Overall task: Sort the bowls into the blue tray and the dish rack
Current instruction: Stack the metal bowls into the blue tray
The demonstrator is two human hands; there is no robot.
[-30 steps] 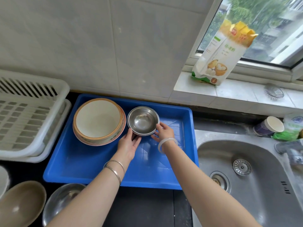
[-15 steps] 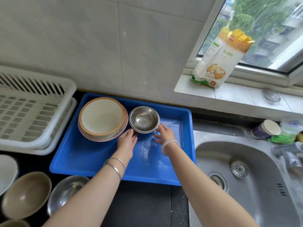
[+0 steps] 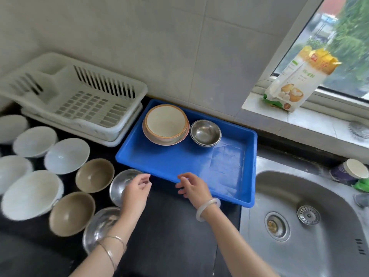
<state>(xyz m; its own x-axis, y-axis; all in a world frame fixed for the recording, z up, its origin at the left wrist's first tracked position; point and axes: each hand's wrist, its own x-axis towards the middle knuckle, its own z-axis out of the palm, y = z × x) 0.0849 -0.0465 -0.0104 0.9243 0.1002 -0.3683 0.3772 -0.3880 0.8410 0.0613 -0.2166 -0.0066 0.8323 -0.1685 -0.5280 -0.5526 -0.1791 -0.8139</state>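
Both hands hover side by side, empty, at the near edge of the blue tray (image 3: pixel 179 158). The left hand (image 3: pixel 137 189) has loosely curled fingers that hold nothing, and it hangs above the right rim of a steel bowl (image 3: pixel 119 186) that sits on the dark tabletop (image 3: pixel 169 236). The right hand (image 3: pixel 192 188) is relaxed and half-spread, palm down over the tray's near rim; whether it touches the rim cannot be told. Well beyond the hands, at the tray's far end, stands a stack of cream bowls (image 3: pixel 165 122), and just beside it, more in line with the right hand, a small stack of steel bowls (image 3: pixel 205 132). Beyond and to the left of the left hand lies the white dish rack (image 3: pixel 79 100), which touches the tray's left side. Left of the left hand are two brown bowls (image 3: pixel 94 174), with a cluster of white bowls (image 3: pixel 66 155) further left. A second steel bowl (image 3: pixel 101 226) lies under the left forearm, beside two thin bangles (image 3: pixel 111 248) on the wrist. The right wrist wears a pale bangle (image 3: pixel 207 208). To the right of the right hand is the steel sink (image 3: pixel 299 186).
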